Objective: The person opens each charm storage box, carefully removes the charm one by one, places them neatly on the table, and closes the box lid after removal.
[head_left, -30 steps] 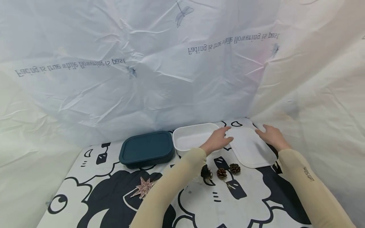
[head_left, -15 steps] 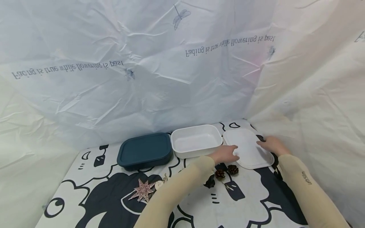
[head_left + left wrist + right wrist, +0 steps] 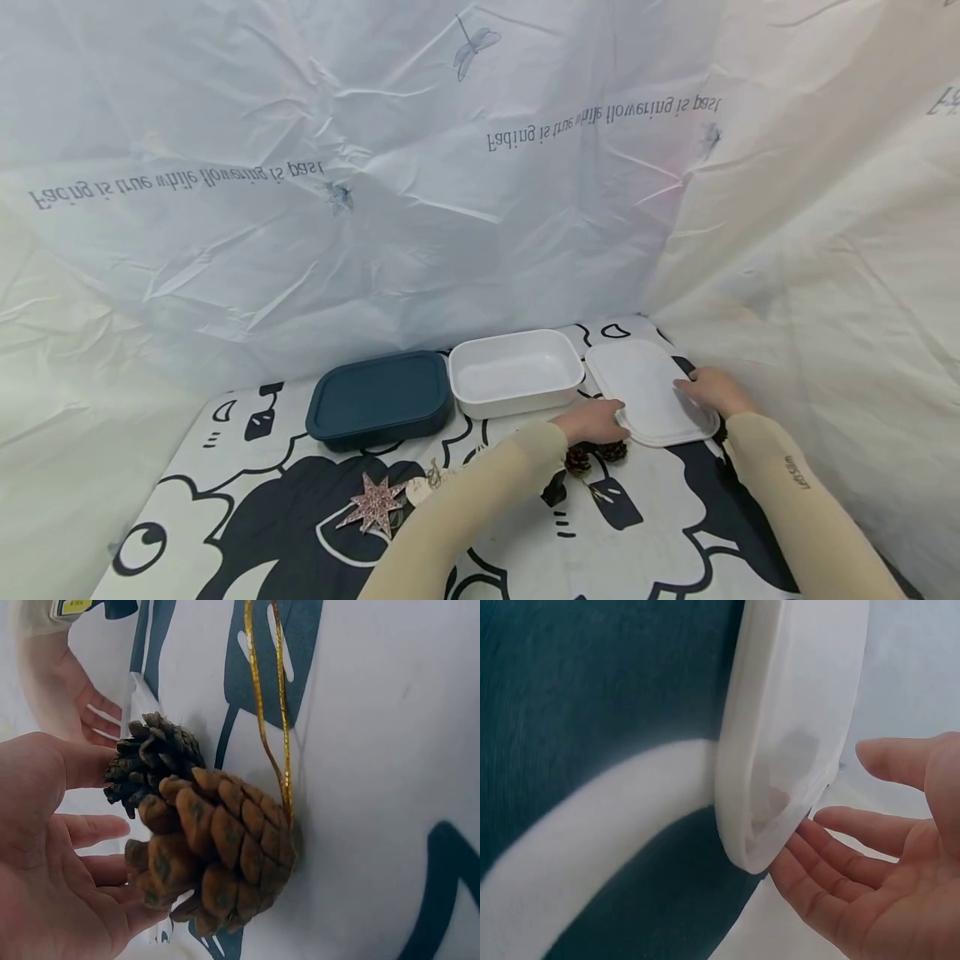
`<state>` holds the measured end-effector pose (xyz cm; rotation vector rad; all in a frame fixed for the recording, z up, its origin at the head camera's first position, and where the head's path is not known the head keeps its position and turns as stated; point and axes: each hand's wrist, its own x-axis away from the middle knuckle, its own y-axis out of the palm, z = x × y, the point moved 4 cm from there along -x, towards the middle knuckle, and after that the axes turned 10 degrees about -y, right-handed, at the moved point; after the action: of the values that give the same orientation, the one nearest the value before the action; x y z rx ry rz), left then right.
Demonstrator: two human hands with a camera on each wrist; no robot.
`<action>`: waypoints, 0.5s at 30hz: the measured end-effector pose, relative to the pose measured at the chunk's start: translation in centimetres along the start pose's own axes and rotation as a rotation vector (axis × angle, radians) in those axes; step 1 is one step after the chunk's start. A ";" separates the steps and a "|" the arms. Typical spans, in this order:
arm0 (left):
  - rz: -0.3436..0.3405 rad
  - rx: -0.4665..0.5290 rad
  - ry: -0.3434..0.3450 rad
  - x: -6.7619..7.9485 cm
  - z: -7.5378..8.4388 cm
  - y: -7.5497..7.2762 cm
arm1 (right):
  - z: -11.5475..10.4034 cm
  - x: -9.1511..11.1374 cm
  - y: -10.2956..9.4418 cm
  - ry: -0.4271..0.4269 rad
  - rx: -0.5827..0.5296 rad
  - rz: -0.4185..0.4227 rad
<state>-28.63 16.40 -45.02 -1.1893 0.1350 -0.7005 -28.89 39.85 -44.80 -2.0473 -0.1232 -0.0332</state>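
Note:
A flat white lid (image 3: 652, 387) with rounded corners lies on the patterned cloth, between my two hands. At its near left edge is my left hand (image 3: 594, 421), thumb and fingers spread apart in the left wrist view. Two pine cones sit right by that hand: a brown pine cone (image 3: 225, 847) with a gold cord, and a darker pine cone (image 3: 154, 757) beside it. My right hand (image 3: 870, 855) has its fingertips at the lid's right edge, the thumb held away from it. Part of the lid's left edge is hidden behind my left hand.
Left of the lid stands an uncovered white box (image 3: 525, 406), then a dark teal box (image 3: 378, 396) with its lid on. A glittery pink star (image 3: 372, 502) and a pale ornament (image 3: 417, 490) lie nearer, left of my sleeve. A plastic sheet (image 3: 420, 250) hangs behind.
My left hand has come down and toward me, from beside the white box to the lid's near left edge. The right hand has lowered to the lid's right edge. The lid lies about where it was.

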 end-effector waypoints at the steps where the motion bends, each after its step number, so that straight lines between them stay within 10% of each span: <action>1: 0.001 0.005 0.003 0.0 0.0 0.1 | -0.1 0.0 0.0 -0.006 0.001 0.009; 15: 0.044 0.057 0.011 -0.5 0.3 1.1 | -0.1 0.1 0.1 0.066 -0.072 0.054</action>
<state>-28.41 17.08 -45.99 -1.1255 0.1489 -0.6684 -28.80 39.76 -44.82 -2.1181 -0.0258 -0.0728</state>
